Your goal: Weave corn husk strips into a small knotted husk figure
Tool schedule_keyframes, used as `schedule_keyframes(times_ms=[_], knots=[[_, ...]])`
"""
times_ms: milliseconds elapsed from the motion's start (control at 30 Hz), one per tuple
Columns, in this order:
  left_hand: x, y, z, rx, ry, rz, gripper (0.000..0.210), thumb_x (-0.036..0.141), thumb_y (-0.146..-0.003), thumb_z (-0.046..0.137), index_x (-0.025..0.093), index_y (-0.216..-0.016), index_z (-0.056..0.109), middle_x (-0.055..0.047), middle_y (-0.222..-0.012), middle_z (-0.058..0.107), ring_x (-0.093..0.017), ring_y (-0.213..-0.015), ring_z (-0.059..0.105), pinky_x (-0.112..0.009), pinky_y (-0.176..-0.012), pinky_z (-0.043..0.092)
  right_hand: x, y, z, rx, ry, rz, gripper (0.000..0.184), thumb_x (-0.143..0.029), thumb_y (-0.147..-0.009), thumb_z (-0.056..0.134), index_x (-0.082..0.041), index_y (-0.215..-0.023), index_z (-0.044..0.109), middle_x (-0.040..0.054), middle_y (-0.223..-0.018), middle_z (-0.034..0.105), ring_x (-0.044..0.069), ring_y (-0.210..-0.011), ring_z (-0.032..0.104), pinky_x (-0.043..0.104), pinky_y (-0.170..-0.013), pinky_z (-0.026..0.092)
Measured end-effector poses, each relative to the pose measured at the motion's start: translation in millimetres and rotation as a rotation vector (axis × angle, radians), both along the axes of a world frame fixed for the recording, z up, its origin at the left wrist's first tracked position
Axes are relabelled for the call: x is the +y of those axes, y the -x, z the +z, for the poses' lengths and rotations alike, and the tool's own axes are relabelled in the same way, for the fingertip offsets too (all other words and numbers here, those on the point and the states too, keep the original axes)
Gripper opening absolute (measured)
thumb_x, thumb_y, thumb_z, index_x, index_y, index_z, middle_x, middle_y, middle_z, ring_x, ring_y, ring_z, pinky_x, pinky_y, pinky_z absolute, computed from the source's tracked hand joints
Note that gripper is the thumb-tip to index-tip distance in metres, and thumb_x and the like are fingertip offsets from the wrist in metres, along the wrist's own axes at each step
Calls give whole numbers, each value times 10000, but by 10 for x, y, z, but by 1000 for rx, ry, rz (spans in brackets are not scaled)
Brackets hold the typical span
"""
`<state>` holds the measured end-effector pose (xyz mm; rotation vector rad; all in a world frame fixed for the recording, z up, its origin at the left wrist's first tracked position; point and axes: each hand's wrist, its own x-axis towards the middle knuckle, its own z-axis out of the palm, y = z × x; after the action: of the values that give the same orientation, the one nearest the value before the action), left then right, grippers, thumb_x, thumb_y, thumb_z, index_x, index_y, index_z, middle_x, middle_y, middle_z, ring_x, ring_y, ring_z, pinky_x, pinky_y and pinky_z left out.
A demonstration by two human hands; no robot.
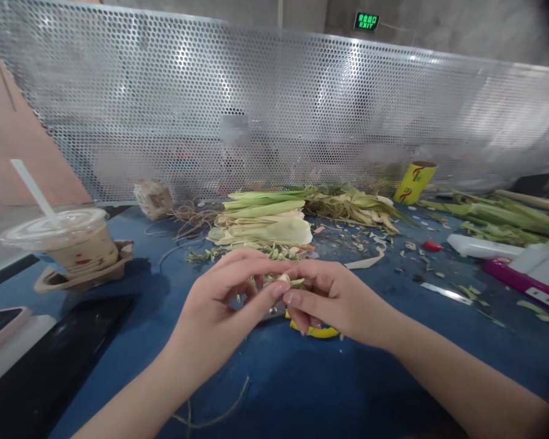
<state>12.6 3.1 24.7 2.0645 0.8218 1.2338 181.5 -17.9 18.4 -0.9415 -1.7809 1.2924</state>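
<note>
My left hand and my right hand meet at the middle of the blue table, fingertips pinched together. Between them is a small whitish-green plant piece, mostly covered by my fingers; its exact kind is unclear. Just below my right hand shows a curved yellow handle, partly hidden, like that of scissors. Beyond my hands lies a stack of pale green corn husks, with small leafy sprigs along its near edge.
At left stand a lidded drink cup in a cardboard holder, and a phone. Dried husks, a yellow tube and a perforated metal screen are behind. A purple-and-white tool and scraps lie right; loose twine lies near me.
</note>
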Motion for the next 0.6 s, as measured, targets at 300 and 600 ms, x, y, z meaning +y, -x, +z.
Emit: schedule_keyframes(times_ms=[300,600], knots=[[-37,-68,-81,-201,199,23,40,196,-755,582,215,-733,609,13,-740,574,-118,-666,582,-200,-552,479,-5,126,-83,290,8,-46,208,-312,-847,479,-166,-704,518,-38,-507,527,54,-425,398,181,-438,343],[-48,-69,-98,-219,141,71,77,154,-711,614,207,-657,602,23,-755,567,-96,-693,563,-170,-617,470,-11,76,-42,66,-221,-151,238,-319,-880,399,-184,-783,569,15,-706,593,111,-649,540,232,-583,433]])
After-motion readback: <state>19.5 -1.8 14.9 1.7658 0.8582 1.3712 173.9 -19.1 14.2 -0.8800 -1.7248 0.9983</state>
